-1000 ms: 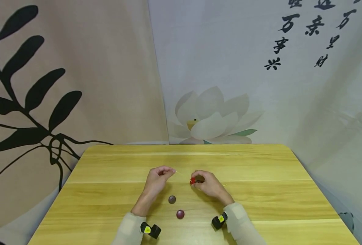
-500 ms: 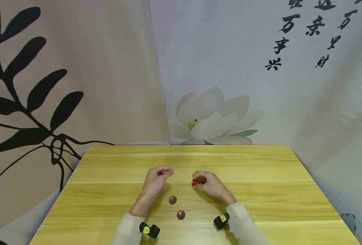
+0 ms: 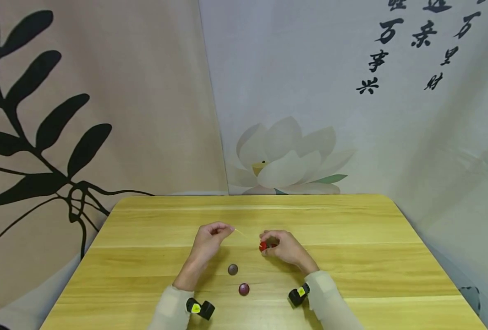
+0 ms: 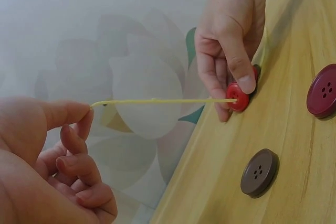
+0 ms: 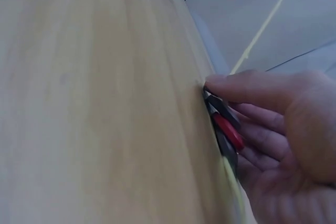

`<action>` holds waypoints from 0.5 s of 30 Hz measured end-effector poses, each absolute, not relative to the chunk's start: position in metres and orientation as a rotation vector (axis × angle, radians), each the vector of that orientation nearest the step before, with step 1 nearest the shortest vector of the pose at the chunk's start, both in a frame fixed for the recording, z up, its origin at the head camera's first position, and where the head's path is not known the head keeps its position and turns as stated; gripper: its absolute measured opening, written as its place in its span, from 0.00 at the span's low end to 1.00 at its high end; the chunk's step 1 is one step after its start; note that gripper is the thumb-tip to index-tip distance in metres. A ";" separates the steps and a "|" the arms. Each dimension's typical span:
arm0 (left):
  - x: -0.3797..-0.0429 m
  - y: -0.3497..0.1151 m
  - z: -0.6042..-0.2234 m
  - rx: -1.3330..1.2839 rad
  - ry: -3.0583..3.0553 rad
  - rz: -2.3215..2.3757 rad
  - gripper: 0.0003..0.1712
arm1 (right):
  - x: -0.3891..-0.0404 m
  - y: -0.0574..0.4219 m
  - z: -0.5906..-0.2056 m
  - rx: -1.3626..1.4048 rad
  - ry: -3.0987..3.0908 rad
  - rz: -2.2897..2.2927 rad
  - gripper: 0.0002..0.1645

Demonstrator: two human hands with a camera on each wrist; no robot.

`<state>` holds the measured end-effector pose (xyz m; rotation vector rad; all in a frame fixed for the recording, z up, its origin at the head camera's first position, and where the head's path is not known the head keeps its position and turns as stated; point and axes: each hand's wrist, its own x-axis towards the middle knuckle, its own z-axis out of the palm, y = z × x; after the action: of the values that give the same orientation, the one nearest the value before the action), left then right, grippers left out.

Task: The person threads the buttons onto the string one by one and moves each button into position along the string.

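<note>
My left hand [image 3: 208,243] pinches the end of a yellow string [image 4: 163,100] between thumb and forefinger. The string runs taut to a red button [image 4: 241,105] and passes through it. My right hand [image 3: 289,250] holds this red button with dark buttons [image 5: 224,113] stacked against it, low by the tabletop. The string's other part [image 5: 234,190] trails from the back of the stack. Exactly how many buttons are in the stack is partly hidden by the fingers. Nearer the body, a brown four-hole button [image 3: 233,269] and a maroon four-hole button [image 3: 244,289] lie apart on the table.
The wooden table [image 3: 375,256] stands before a hanging cloth [image 3: 293,91] printed with a lotus, leaves and writing. A small black camera is strapped at each wrist, over cream sleeves [image 3: 332,298].
My left hand has drawn slightly left and my right hand, with the buttons, slightly right. More yellow string shows between them. The loose brown and maroon buttons have stayed in place.
</note>
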<state>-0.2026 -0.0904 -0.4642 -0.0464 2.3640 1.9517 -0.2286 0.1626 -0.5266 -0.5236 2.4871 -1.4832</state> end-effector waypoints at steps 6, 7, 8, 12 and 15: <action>-0.203 -0.091 -0.464 -0.043 2.356 1.958 0.11 | -0.229 0.163 -0.525 -0.521 2.488 -1.484 0.14; -0.203 -0.091 -0.464 -0.044 2.355 1.959 0.11 | -0.229 0.164 -0.525 -0.517 2.486 -1.480 0.14; -0.203 -0.091 -0.464 -0.046 2.355 1.962 0.11 | -0.229 0.164 -0.525 -0.516 2.486 -1.474 0.14; -0.203 -0.091 -0.465 -0.043 2.353 1.973 0.12 | -0.230 0.165 -0.526 -0.527 2.491 -1.451 0.15; -0.203 -0.091 -0.465 -0.037 2.341 1.977 0.12 | -0.230 0.167 -0.527 -0.532 2.487 -1.451 0.16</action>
<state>-0.2027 -0.0913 -0.4652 -0.0373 2.3409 1.9774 -0.2302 0.1668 -0.5267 -0.5315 2.4866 -1.4508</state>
